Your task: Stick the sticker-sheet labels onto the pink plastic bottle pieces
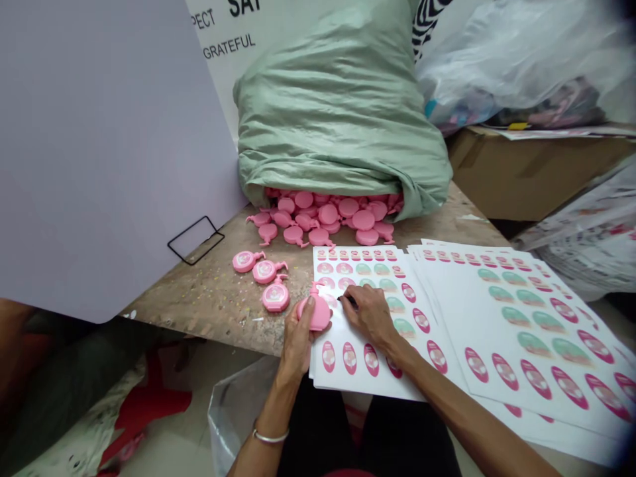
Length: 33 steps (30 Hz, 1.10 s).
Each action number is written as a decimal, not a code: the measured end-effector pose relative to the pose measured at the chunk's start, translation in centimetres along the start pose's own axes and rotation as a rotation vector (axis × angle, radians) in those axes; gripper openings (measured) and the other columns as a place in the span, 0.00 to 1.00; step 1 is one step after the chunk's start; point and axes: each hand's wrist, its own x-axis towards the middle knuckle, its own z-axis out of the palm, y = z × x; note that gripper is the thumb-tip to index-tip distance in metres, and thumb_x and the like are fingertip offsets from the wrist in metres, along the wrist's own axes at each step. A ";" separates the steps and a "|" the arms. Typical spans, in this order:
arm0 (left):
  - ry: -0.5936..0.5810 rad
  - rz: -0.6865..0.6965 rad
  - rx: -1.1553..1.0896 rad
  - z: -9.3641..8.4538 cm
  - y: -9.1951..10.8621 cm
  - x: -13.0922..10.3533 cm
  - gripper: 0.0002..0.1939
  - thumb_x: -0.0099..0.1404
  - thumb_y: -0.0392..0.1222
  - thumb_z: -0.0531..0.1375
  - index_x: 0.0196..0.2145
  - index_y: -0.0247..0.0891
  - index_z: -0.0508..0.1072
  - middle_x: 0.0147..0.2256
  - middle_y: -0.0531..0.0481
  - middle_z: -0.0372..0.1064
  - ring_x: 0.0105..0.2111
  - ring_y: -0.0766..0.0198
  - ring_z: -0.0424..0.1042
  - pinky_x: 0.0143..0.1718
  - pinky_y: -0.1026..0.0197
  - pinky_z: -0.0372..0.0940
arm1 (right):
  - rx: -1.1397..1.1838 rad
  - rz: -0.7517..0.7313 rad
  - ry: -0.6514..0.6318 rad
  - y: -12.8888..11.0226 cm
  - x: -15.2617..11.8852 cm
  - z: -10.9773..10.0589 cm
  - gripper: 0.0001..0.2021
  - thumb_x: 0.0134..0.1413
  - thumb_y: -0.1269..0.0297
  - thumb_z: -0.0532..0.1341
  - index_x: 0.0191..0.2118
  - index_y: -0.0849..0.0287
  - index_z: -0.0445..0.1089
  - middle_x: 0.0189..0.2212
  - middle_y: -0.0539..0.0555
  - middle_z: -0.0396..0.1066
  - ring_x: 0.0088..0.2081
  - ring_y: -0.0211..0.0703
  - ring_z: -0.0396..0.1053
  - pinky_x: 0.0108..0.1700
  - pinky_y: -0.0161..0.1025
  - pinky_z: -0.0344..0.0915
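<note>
My left hand [301,334] is closed around a small pink pump-bottle toy [317,313], its nozzle pointing up and its visible face plain. It hovers over the left edge of a white sticker sheet [350,324]. My right hand [370,311] rests on that sheet with its fingers curled and pinched. A small dark tip shows at the fingertips, too small to name. Just left of them is a pale pink sticker [328,300]. Left of my hands lie three pink bottles with round labels, the nearest labelled bottle [275,296] close to the sheet.
A large green sack [342,112] spills many plain pink bottles [328,214] onto the wooden table [218,301]. More sticker sheets [462,318] overlap at the right. A pale panel [114,146] stands at the left, beside a black wire frame [195,240]. A cardboard box [536,172] is behind right.
</note>
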 end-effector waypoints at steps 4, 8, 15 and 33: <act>-0.043 -0.003 -0.003 -0.2 0.1 0.1 0.20 0.58 0.51 0.64 0.43 0.35 0.72 0.35 0.48 0.70 0.33 0.65 0.73 0.37 0.63 0.70 | 0.045 0.019 -0.019 0.0 0.1 0.0 0.08 0.58 0.64 0.54 0.29 0.57 0.65 0.26 0.51 0.71 0.33 0.43 0.63 0.39 0.40 0.50; -0.060 0.003 -0.016 0.0 0.2 0.0 0.19 0.58 0.50 0.64 0.42 0.34 0.73 0.34 0.49 0.70 0.32 0.66 0.73 0.37 0.63 0.69 | 0.059 0.106 -0.084 -0.3 0.8 -0.3 0.09 0.54 0.57 0.58 0.30 0.57 0.65 0.26 0.51 0.71 0.33 0.44 0.64 0.37 0.38 0.51; -0.063 0.015 -0.036 -0.1 0.1 -0.6 0.18 0.56 0.50 0.66 0.39 0.34 0.73 0.33 0.48 0.72 0.33 0.63 0.73 0.39 0.61 0.67 | 0.267 0.377 -0.304 -0.2 3.6 -1.5 0.10 0.43 0.57 0.62 0.24 0.57 0.65 0.22 0.49 0.67 0.26 0.38 0.61 0.29 0.35 0.49; -0.130 -0.101 -0.116 1.1 1.5 -2.3 0.25 0.61 0.56 0.59 0.48 0.35 0.70 0.42 0.39 0.74 0.37 0.54 0.76 0.34 0.57 0.72 | 0.902 0.261 -0.086 -1.6 2.6 -6.9 0.16 0.49 0.49 0.63 0.36 0.56 0.75 0.32 0.50 0.74 0.34 0.40 0.69 0.37 0.36 0.64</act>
